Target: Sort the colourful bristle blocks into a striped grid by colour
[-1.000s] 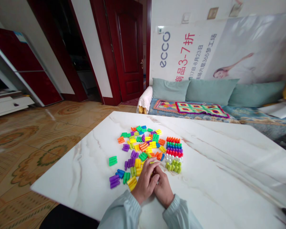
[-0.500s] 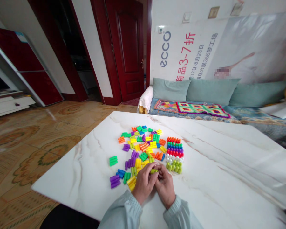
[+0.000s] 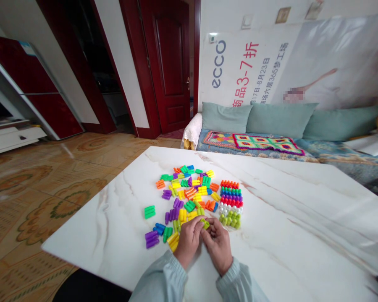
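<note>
Lime plastic [image 3: 205, 224] fills both hands [image 3: 188, 240] [image 3: 219, 244] before a poster [image 3: 271, 67] reading "ecco".

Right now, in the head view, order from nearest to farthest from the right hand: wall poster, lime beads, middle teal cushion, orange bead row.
1. Lime beads, just beyond the right hand.
2. Orange bead row, farther back.
3. Middle teal cushion, beyond the table.
4. Wall poster, behind the cushion.
</note>
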A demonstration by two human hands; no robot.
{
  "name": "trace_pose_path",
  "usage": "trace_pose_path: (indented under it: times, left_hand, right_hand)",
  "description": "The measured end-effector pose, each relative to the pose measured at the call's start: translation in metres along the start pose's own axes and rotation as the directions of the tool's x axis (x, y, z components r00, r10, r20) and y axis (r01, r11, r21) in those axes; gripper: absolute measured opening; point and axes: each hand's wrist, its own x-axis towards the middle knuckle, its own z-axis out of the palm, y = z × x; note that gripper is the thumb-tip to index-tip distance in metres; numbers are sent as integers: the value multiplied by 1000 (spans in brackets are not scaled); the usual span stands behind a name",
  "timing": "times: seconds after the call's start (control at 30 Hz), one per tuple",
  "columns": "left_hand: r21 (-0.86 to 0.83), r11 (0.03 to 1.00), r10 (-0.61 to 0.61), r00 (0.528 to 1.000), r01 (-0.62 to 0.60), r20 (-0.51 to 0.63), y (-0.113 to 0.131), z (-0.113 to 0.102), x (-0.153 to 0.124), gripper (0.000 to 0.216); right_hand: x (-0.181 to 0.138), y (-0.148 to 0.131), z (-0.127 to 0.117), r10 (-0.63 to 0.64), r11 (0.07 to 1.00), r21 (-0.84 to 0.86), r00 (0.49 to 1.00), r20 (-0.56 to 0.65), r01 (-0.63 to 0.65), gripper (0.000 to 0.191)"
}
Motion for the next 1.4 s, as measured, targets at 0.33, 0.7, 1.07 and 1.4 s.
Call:
trace_pose_path:
  times: [0.33,0.7,1.07,1.4]
  left_hand:
    - [-37,995,-93,994,91,-64,0,-1,2,37]
    - [-37,994,-104,992,102,-69,-3,1,0,35]
    - [-1,994,-107,966,110,-234,-3,2,-1,25]
    - [-220,954,-262,922,203,-285,-3,4,0,36]
  right_hand:
    - [0,-3,2,34,999,39,999,-11,-33,25]
    - [1,1,0,126,961,235,987,95,-145,33]
    - [2,4,1,69,974,214,997,29,-74,41]
    - [2,4,2,113,967,226,993,26,-116,50]
